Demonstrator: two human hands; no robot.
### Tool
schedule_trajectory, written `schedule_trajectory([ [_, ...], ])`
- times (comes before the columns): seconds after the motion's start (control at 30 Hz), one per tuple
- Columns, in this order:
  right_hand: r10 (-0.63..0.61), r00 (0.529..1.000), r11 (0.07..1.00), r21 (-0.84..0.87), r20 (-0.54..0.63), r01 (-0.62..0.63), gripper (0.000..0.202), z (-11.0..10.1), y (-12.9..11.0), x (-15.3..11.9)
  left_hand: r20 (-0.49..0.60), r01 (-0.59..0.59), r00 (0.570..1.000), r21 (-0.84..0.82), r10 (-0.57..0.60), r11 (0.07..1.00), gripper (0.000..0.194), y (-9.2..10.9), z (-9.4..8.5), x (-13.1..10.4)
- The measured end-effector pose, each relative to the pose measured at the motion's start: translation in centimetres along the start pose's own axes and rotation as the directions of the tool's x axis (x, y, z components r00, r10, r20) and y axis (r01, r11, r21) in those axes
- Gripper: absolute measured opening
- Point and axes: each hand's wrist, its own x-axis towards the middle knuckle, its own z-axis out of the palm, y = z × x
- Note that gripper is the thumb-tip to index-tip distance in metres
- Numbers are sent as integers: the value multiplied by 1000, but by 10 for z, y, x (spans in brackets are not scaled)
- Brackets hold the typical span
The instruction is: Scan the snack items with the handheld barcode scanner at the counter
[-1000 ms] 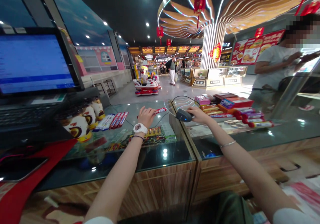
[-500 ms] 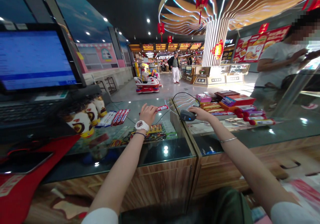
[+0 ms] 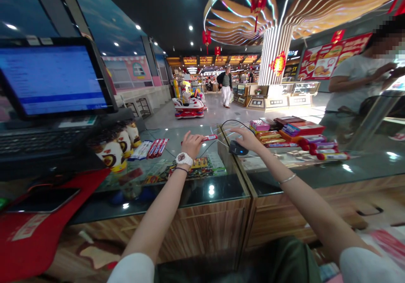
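Observation:
My left hand [image 3: 191, 144], with a white watch on its wrist, is closed round a slim red-and-white candy pack [image 3: 210, 138] just above the glass counter; the pack's right end sticks out past my fingers. My right hand [image 3: 248, 140] is over the dark barcode scanner [image 3: 238, 148], fingers stretched out and apart. The scanner rests by the seam between two counter sections, a small blue light showing on it. To the right lie candy rolls [image 3: 330, 150] and stacked boxes [image 3: 303, 128]. Several red wrapped bars [image 3: 158, 147] lie left of my left hand.
At the left stand a monitor [image 3: 57, 78], a keyboard [image 3: 38, 141] and brown-and-white cups [image 3: 110, 154]. A phone [image 3: 44, 200] lies on a red cloth [image 3: 34, 236]. Beyond the counter at the right stands a person [image 3: 351, 76]; another person [image 3: 225, 87] is farther off.
My right hand has loosened from the scanner and lifted its fingers; the scanner stays on the counter. My left hand still holds the candy pack. The view has turned slightly left.

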Motion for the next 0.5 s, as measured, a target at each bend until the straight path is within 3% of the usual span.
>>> schedule_trajectory([
  [0.2, -149, 989, 968, -203, 13, 149, 49, 35, -68, 23, -41, -90, 995, -4, 90, 996, 20, 4, -7, 0],
  [0.33, -189, 982, 929, -328, -14, 174, 34, 56, -92, 33, -83, -133, 988, 2, 133, 991, 20, 2, -13, -7],
  [0.5, -243, 970, 884, -419, -29, 209, 19, 75, -112, 44, -85, -97, 991, 23, 98, 995, 20, -8, -28, -27],
])
